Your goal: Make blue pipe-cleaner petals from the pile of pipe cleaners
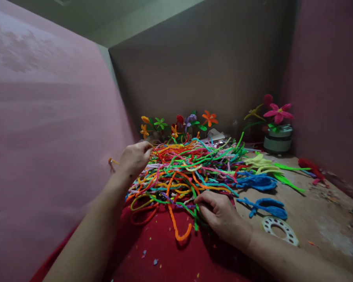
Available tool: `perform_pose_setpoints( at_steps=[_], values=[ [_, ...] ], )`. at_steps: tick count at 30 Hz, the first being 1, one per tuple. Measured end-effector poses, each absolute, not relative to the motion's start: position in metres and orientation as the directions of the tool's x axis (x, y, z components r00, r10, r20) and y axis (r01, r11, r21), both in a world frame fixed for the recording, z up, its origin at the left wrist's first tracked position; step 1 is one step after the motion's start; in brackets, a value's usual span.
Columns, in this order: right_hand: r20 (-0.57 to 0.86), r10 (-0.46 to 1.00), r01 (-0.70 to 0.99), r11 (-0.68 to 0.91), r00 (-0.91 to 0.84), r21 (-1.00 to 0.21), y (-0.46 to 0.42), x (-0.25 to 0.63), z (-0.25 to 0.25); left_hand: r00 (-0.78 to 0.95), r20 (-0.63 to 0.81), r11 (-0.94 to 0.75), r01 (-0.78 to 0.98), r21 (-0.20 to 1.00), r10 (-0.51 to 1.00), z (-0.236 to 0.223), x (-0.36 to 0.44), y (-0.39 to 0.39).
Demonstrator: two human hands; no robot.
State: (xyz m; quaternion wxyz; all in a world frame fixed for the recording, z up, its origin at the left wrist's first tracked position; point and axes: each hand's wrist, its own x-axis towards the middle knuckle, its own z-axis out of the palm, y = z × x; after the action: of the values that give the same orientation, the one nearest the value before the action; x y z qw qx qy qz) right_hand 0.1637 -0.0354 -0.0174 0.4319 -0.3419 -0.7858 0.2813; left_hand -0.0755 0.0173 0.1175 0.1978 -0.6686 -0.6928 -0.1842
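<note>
A large tangled heap of many-coloured pipe cleaners (179,164) lies in front of me. My left hand (137,156) is at the heap's upper left edge, fingers pinched together beside orange and red strands; what is between the fingertips is hidden. At the near right side of the heap, my right hand (219,213) has its thumb and fingers closed on a green pipe cleaner (195,219) whose end hangs down. An orange pipe cleaner (173,223) with a hooked end droops over the red cloth (153,250) between both hands.
Pipe-cleaner flowers (210,117) stand behind the heap, and a pink one (279,113) rises by a pale green container (278,140). Blue bundles (270,207) and a white ring with holes (280,231) lie on the tabletop (320,219) at right. A pink wall (61,129) borders the left.
</note>
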Motion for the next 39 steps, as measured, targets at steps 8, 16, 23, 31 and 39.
perform_pose_setpoints(
  at_steps=[8,16,23,31,39],
  values=[
    [0.447,0.792,0.280,0.579,-0.416,-0.766,-0.037,0.164,-0.013,0.110,0.368,-0.163,0.980,0.114,0.923,0.107,-0.036,0.119],
    [0.453,0.794,0.266,0.576,-0.406,-0.773,-0.036,0.162,-0.014,0.379,0.206,-0.383,0.923,-0.020,0.902,0.082,-0.011,0.112],
    [0.466,0.795,0.276,0.583,-0.388,-0.764,-0.036,0.163,-0.014,0.476,0.223,-0.447,0.878,-0.171,0.850,0.050,-0.009,0.092],
    [0.360,0.875,0.071,0.402,-0.324,-0.913,-0.036,0.161,0.003,0.449,0.270,-0.385,0.886,-0.258,0.852,0.030,0.000,0.073],
    [0.097,0.916,-0.471,-0.107,-0.389,-0.876,-0.023,0.186,0.051,0.311,0.382,-0.241,0.945,-0.222,0.870,0.018,0.006,0.063]
  ],
)
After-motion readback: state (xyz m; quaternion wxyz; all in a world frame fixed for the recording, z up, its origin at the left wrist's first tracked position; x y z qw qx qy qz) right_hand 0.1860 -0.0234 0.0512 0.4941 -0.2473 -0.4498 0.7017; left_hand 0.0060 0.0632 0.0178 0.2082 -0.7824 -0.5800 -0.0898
